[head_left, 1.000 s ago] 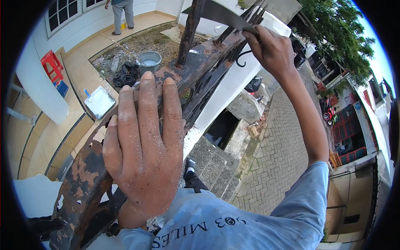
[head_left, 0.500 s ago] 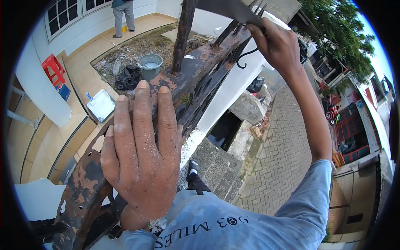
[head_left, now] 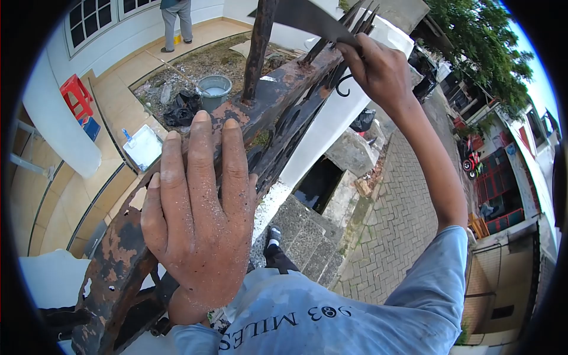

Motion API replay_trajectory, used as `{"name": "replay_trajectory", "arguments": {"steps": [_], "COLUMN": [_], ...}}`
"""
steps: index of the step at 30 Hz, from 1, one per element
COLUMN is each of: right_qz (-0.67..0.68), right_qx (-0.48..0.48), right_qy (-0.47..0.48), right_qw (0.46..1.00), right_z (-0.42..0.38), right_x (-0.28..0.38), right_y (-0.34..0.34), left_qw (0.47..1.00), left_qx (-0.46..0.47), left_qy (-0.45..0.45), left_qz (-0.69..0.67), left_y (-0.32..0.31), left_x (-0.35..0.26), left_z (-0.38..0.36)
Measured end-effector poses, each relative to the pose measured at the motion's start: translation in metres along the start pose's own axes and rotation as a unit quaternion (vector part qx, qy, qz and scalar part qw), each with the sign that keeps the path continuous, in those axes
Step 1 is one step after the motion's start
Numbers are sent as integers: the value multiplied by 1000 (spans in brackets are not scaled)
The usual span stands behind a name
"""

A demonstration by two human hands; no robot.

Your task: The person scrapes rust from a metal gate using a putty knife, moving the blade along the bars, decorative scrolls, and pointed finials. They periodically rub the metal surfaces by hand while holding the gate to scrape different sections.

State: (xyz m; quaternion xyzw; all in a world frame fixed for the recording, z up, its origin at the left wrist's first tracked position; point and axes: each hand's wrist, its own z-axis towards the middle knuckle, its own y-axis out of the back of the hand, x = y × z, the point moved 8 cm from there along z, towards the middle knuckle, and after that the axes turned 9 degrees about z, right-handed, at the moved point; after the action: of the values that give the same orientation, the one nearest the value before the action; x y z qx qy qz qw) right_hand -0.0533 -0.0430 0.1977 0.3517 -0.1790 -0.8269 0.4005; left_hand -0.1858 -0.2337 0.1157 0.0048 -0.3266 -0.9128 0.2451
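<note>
My left hand (head_left: 201, 219) lies flat, fingers stretched out, on the rusty metal fence rail (head_left: 121, 251), whose dark paint is flaking in patches. Pale specks of dust cover the back of this hand. My right hand (head_left: 378, 68) is closed around the narrow end of a metal scraper (head_left: 305, 21), a flat grey blade that widens toward the left; its handle is hidden in my fingers. The blade is raised near the fence's upright bar (head_left: 258, 53) and pointed spikes (head_left: 362, 21). A contact between blade and metal cannot be made out.
Beyond the fence are a grey bucket (head_left: 214, 87) of whitish liquid, a black plastic bag (head_left: 182, 109), a white tray (head_left: 144, 148) and a red stool (head_left: 76, 96). Another person (head_left: 176, 23) stands by the wall. A dark opening (head_left: 318, 184) lies below, beside the paved road (head_left: 384, 219).
My right hand and the scraper have shifted slightly left, bringing more of the blade into view. My left hand stays on the rail, almost unmoved.
</note>
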Motion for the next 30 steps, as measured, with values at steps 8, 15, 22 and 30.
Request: {"name": "replay_trajectory", "arguments": {"steps": [8, 15, 22, 30], "right_qz": [-11, 24, 29, 48], "right_qx": [18, -12, 36, -3], "right_qy": [40, 50, 23, 0], "right_qw": [999, 998, 999, 999], "right_z": [-4, -3, -18, -5], "right_x": [6, 1, 7, 0], "right_y": [-13, -11, -33, -11], "left_qw": [1000, 1000, 1000, 1000], "left_qx": [1, 5, -6, -16], "left_qy": [4, 2, 1, -3], "left_qz": [-12, 0, -4, 2], "left_y": [2, 1, 1, 2], "left_x": [0, 0, 0, 0], "left_z": [1, 0, 0, 0]}}
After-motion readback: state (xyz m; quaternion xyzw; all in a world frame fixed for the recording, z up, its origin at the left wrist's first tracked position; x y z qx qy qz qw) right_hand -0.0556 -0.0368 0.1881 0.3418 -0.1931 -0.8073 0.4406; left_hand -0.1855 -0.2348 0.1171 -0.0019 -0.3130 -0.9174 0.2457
